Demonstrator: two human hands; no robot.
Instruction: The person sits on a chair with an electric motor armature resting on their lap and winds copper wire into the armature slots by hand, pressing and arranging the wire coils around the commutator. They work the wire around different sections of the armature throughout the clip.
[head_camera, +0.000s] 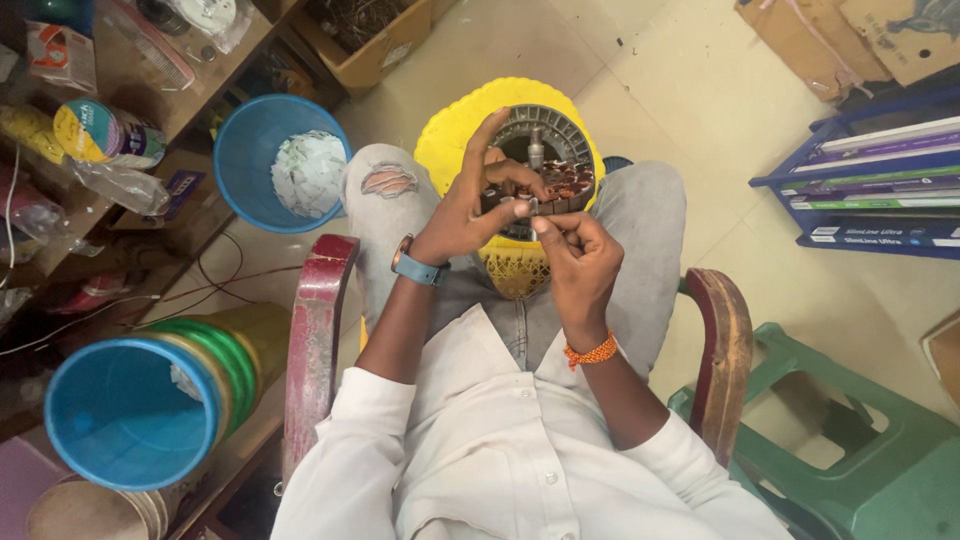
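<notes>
Left hand (470, 205) curls over the round motor stator (545, 165) on the yellow stool (450, 140), index raised toward twelve o'clock; right hand (578, 255) at five o'clock pinches something tiny.

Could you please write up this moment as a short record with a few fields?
Setting: person seated in a wooden-armed chair, seen from above
Left hand: rests on the motor stator, forefinger raised
Right hand: pinches something small at the stator's near edge; too small to identify
Support: stator sits on a yellow stool between the knees
Nearby: blue bin holding white scraps, green stool
</notes>
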